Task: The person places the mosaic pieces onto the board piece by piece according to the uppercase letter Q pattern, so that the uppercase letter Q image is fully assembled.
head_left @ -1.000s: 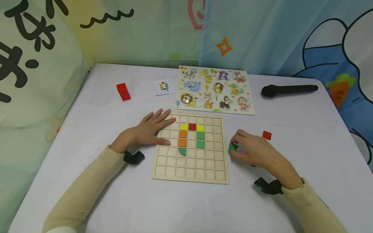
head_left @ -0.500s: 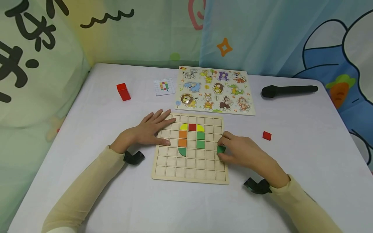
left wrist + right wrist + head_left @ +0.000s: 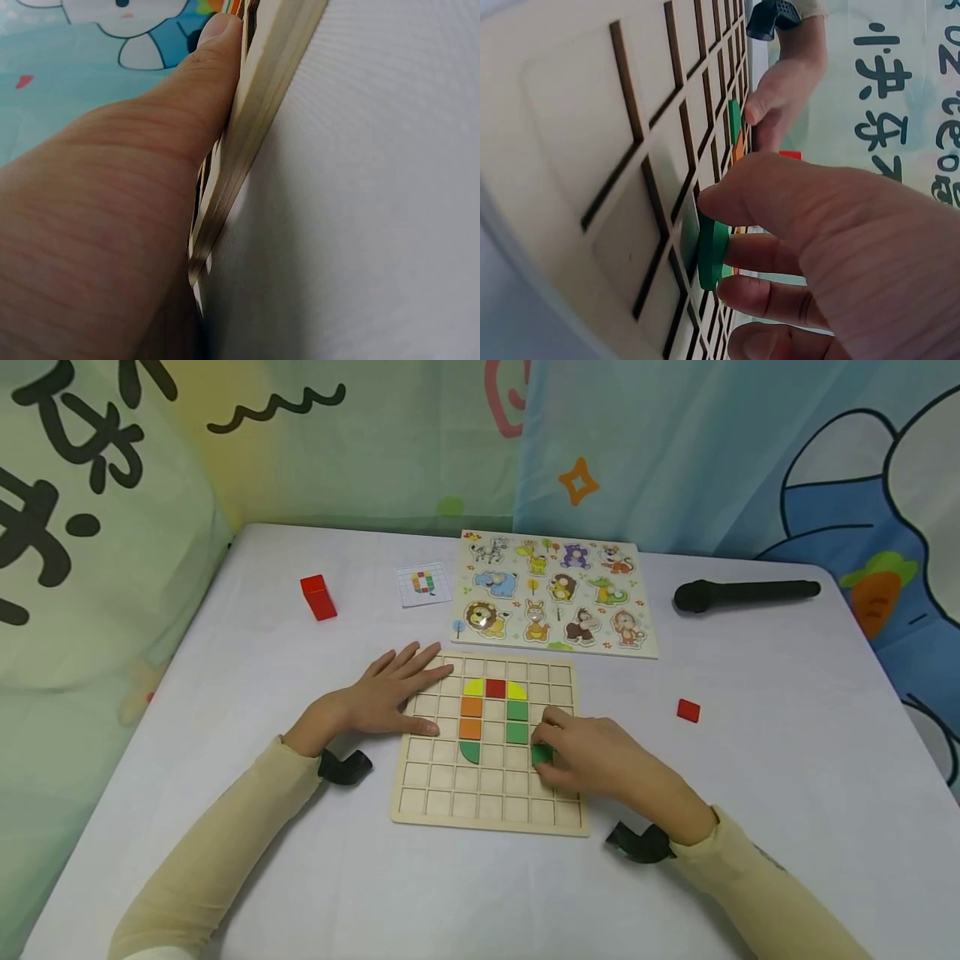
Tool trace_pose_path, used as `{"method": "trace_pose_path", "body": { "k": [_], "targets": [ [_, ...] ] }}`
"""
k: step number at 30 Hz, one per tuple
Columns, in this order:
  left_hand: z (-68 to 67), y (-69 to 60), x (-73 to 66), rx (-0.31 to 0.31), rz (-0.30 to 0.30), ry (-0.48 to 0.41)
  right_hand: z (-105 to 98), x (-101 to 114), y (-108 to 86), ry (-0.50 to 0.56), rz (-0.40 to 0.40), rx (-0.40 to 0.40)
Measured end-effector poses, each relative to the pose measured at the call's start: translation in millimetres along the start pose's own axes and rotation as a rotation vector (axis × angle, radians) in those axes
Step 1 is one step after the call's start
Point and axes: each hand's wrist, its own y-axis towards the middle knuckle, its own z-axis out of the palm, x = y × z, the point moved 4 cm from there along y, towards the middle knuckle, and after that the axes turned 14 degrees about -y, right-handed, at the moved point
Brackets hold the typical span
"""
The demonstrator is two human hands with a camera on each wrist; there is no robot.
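A wooden grid board (image 3: 491,807) lies on the white table. Set in its cells are yellow quarter-round tiles (image 3: 474,688), a red square tile (image 3: 495,688), two orange tiles (image 3: 471,717), two green square tiles (image 3: 517,722) and a green quarter-round tile (image 3: 470,752). My left hand (image 3: 382,695) rests with fingers spread on the board's left edge; its thumb (image 3: 202,82) lies along that edge in the left wrist view. Over the right side of the board, my right hand (image 3: 592,753) pinches another green quarter-round tile (image 3: 712,251) between thumb and fingertips.
Loose at right lies a red tile (image 3: 688,711). Behind the board are an animal puzzle (image 3: 555,593), a small pattern card (image 3: 423,585), a red block (image 3: 318,597) at left and a black microphone (image 3: 746,594) at right.
My right hand has moved left from the table onto the board's right side, carrying the green quarter-round tile. The left hand has stayed in place.
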Motion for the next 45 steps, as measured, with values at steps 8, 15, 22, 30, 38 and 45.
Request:
{"method": "trace_pose_path", "body": {
  "k": [8, 15, 22, 30, 38, 45],
  "targets": [
    [-0.6, -0.9, -1.5, -0.001, -0.009, 0.003, 1, 12, 7.5, -0.014, -0.052, -0.031],
    [0.1, -0.3, -1.7, -0.001, -0.009, -0.001, 3, 18, 11.5, -0.041, -0.072, -0.037],
    [-1.1, -0.4, -2.4, -0.001, -0.007, 0.002, 1, 21, 12.4, -0.055, -0.099, -0.049],
    [-0.6, 0.3, -1.7, 0.003, -0.017, -0.003, 0, 21, 11.6, -0.086, -0.127, -0.108],
    [-0.8, 0.2, -1.4, 0.008, -0.020, 0.000, 0, 20, 10.8, -0.118, -0.156, -0.177],
    [0.1, -1.4, -1.1, 0.001, -0.009, -0.004, 0, 21, 11.6, -0.109, -0.159, -0.183]
  ]
}}
